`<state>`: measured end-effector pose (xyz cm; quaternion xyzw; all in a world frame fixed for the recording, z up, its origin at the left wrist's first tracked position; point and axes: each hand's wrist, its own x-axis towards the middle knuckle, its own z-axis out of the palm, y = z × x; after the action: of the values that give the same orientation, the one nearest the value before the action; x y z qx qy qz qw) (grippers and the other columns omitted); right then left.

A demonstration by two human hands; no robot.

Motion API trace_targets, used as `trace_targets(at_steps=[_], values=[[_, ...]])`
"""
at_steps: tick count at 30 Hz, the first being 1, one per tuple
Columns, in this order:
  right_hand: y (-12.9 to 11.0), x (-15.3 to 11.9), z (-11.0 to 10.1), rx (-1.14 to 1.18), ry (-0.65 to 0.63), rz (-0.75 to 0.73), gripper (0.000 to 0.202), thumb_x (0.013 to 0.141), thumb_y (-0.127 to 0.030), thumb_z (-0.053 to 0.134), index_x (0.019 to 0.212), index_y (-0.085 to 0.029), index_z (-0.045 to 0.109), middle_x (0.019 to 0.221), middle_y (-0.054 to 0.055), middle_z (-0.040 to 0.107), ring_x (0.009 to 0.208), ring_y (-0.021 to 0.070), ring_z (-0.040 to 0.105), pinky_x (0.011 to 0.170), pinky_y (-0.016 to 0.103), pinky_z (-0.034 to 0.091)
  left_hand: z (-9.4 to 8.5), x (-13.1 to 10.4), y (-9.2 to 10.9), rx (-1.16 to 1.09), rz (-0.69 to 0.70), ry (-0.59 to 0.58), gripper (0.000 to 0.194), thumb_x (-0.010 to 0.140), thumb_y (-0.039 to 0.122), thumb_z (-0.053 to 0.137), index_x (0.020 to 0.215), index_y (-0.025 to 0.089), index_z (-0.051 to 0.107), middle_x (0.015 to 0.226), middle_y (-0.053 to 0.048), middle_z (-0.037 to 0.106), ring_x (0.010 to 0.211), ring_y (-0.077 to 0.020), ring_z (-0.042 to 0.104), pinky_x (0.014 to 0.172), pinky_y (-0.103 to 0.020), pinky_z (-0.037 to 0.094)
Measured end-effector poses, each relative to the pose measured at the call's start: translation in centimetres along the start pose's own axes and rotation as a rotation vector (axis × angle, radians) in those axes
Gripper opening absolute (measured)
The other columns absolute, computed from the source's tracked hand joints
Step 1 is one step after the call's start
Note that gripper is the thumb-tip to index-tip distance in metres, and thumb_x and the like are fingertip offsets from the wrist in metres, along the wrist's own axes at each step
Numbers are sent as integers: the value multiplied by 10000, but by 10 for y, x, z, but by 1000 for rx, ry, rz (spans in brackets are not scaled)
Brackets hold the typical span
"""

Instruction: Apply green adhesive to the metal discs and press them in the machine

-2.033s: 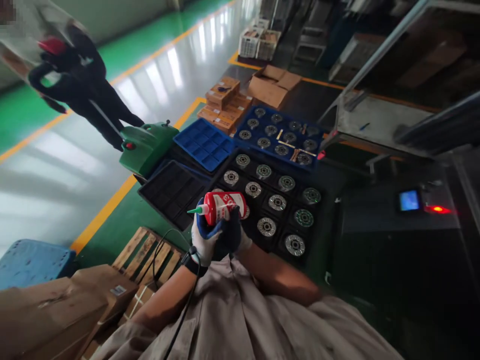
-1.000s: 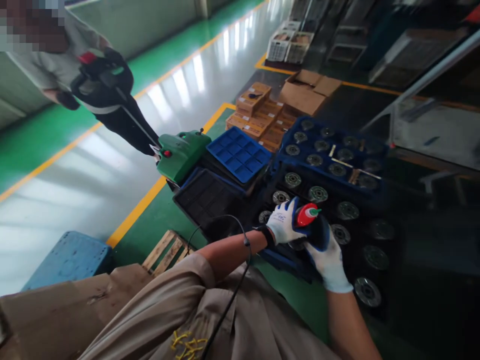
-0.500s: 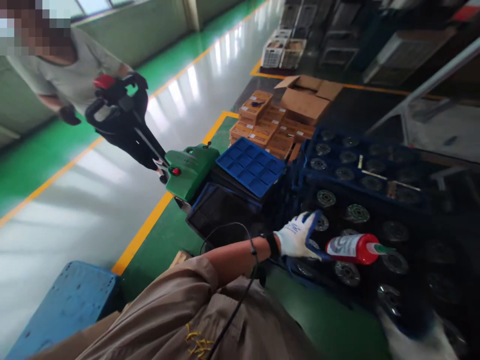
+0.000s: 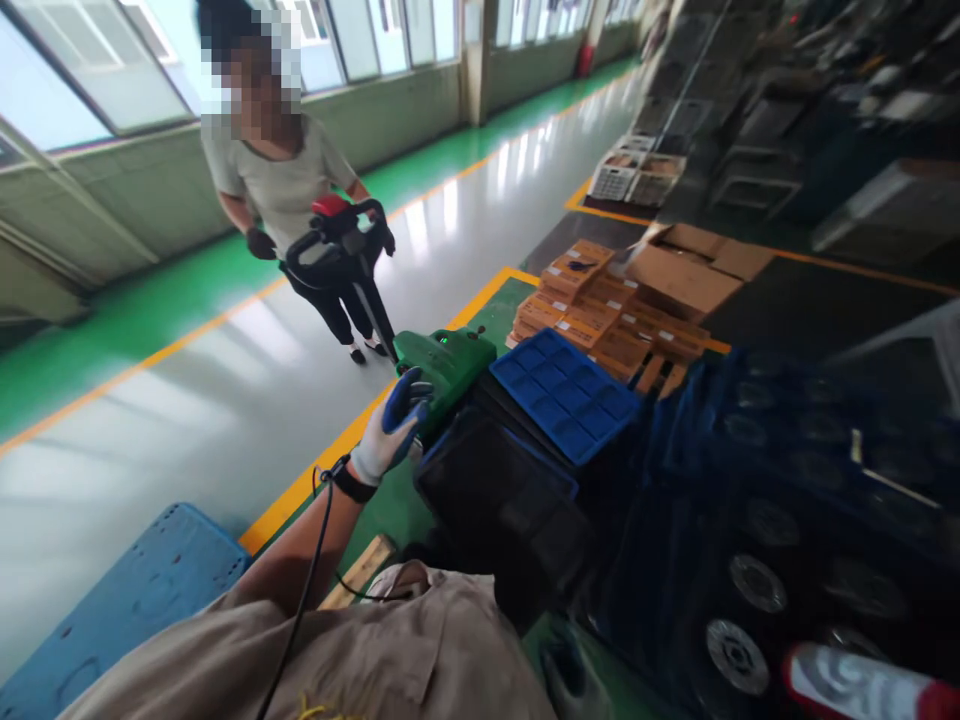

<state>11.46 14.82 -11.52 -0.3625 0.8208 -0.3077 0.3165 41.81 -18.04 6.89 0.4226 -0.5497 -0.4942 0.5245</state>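
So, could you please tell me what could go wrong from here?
The left hand is raised close to the green truck, with a person behind its handle; if the truck moved, it might bump the hand. Whether they touch is unclear.

The red-and-white bottle lies on its side near a metal disc, so it could roll.

The black cable hanging near that arm might snag.

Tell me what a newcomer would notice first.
Probably the green machine near the middle, with a person standing beyond it at upper left. The gloved left hand overlaps it in view. Next, perhaps, the blue tray right of the machine and the red-and-white bottle cut off at lower right.
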Motion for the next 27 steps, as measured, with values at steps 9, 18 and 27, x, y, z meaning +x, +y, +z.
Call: trace_targets(at_steps=[9,18,27], values=[[-115,110,65,68,-167,-94,839,692,-781,678,1298,-203,700,1170,131,807,1148,354,759,1066,477,604,-199,53,15,-247,330,881,679,880,693,637,1363,221,563,1126,-85,726,941,-181,733,814,-296,595],[-323,124,206,204,-119,-288,818,698,-828,691,1227,-205,726,1216,171,788,1165,354,751,1064,499,602,-451,108,101,-197,153,1010,794,962,457,-259,1633,176,59,1759,-24,150,1575,-110,267,1211,-334,407],[-543,168,323,207,-402,-652,849,674,-863,717,1215,-209,720,1251,173,772,1193,347,729,1131,551,532,-513,166,112,-661,560,514,691,925,791,422,1291,246,639,1123,27,765,1100,-148,699,982,-283,549]])
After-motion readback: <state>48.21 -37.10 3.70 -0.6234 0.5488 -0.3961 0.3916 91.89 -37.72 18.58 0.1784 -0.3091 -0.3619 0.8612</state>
